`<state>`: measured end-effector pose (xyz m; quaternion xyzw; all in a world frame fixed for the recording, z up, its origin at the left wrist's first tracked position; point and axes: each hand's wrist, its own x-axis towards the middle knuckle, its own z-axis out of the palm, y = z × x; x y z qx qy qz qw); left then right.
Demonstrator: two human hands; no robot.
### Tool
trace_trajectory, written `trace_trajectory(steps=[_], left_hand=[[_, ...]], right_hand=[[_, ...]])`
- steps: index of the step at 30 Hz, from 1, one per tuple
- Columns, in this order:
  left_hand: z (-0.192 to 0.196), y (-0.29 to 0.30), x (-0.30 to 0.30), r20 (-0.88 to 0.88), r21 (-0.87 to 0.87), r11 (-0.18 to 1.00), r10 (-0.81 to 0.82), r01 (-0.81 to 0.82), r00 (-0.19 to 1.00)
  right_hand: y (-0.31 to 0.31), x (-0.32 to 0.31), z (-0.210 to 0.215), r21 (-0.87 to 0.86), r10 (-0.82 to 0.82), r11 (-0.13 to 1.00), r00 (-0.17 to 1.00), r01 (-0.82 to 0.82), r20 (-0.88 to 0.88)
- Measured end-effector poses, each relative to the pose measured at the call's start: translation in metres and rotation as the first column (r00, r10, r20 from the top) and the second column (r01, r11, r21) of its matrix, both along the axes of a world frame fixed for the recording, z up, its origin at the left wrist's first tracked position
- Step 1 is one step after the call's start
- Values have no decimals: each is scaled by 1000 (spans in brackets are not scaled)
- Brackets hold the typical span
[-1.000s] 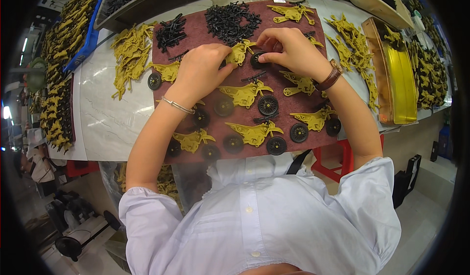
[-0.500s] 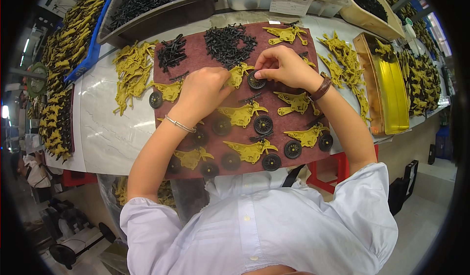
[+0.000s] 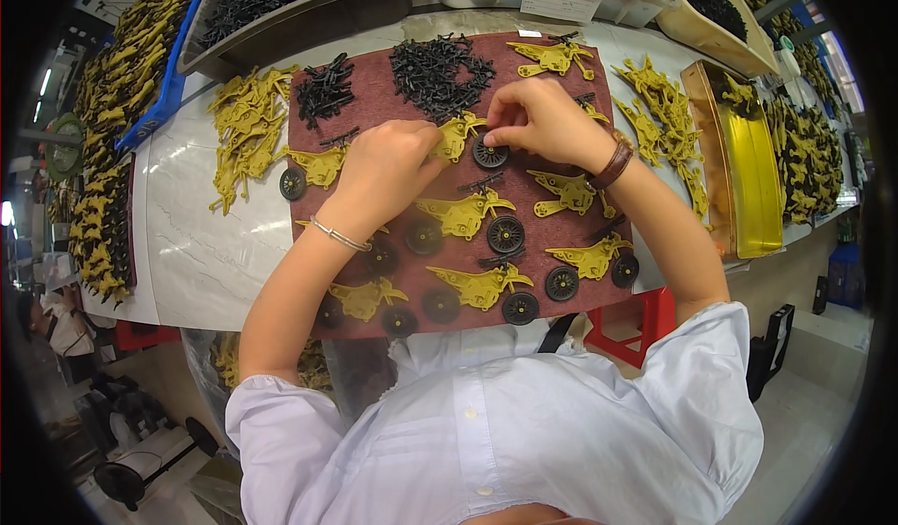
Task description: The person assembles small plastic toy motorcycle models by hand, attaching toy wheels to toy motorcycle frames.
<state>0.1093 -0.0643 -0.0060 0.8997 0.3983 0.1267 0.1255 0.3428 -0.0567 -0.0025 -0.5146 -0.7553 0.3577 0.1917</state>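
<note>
On a dark red cloth (image 3: 552, 312) lie several yellow toy motorcycle bodies, many with black spoked wheels. My left hand (image 3: 393, 162) is closed on the rear part of one yellow toy motorcycle body (image 3: 456, 138); its fingertips are partly hidden. At that body's front end, my right hand (image 3: 543, 121) pinches a black toy wheel (image 3: 490, 154) between thumb and finger. Just nearer to me rests another yellow body (image 3: 460, 215) with a wheel (image 3: 505, 234) beside its fork. Small black parts (image 3: 441, 74) are heaped beyond my hands.
Yellow bodies lie piled at left (image 3: 249, 132) and right (image 3: 662, 104) of the cloth. Grey bins (image 3: 309, 31) of black parts line the far edge. A cardboard box with a yellow lining (image 3: 751, 179) stands at right. A red stool (image 3: 645, 329) is under the table.
My right fingers have shifted slightly at the wheel, which stays by the front of the yellow body. My left hand keeps its hold. The whole view has shifted a little.
</note>
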Motion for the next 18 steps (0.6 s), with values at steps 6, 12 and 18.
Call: trace_trajectory(steps=[6,12,18], left_hand=[[6,-2,0,27,60,997,-46,44,999],[6,-6,-11,75,111,993,-41,33,996],[26,-15,-19,159,136,990,-50,28,986]], right_hand=[[105,83,26,419,-228,857,950,300,-214],[182,109,67,373,-464,860,836,347,293],[255,128,-7,21,-293,935,737,355,609]])
